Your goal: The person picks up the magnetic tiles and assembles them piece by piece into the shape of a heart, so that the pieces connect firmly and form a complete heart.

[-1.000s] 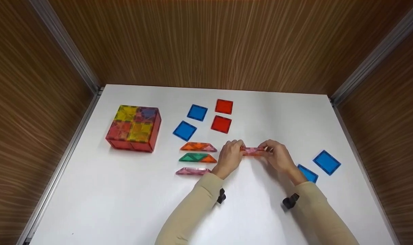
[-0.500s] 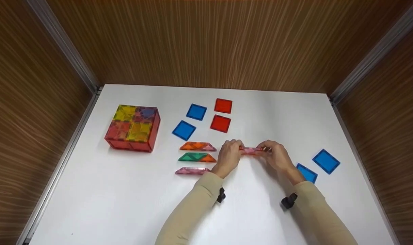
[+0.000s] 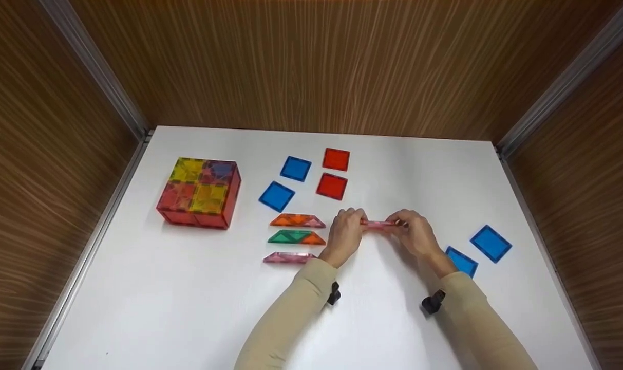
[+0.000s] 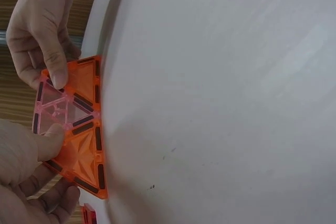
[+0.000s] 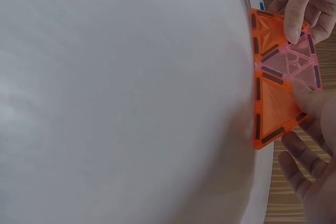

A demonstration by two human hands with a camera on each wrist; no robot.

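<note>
Both hands hold a trapezoid of three triangular magnetic tiles (image 3: 378, 225), orange, pink and orange, seen nearly edge-on in the head view. My left hand (image 3: 344, 231) pinches its left end, thumb over the orange tile (image 4: 81, 156) in the left wrist view. At the other end my right hand (image 3: 415, 234) pinches it, its thumb near the joint of the pink tile (image 5: 296, 64) and an orange one. The long edge points down toward the white table. Left of the hands stand an orange-and-pink trapezoid (image 3: 297, 220), a green-and-orange one (image 3: 296, 237) and a pink one (image 3: 288, 257).
A box-shaped block of red and yellow tiles (image 3: 198, 198) stands at the left. Behind the trapezoids lie blue squares (image 3: 277, 196) and red squares (image 3: 332, 186). Two more blue squares (image 3: 491, 243) lie right of my right hand. Wood-grain panels (image 3: 316, 67) enclose the white table (image 3: 188, 308).
The held trapezoid has tipped so its face shows less and its pink top edge shows more in the head view. Both hands keep their grip, nearly in place.
</note>
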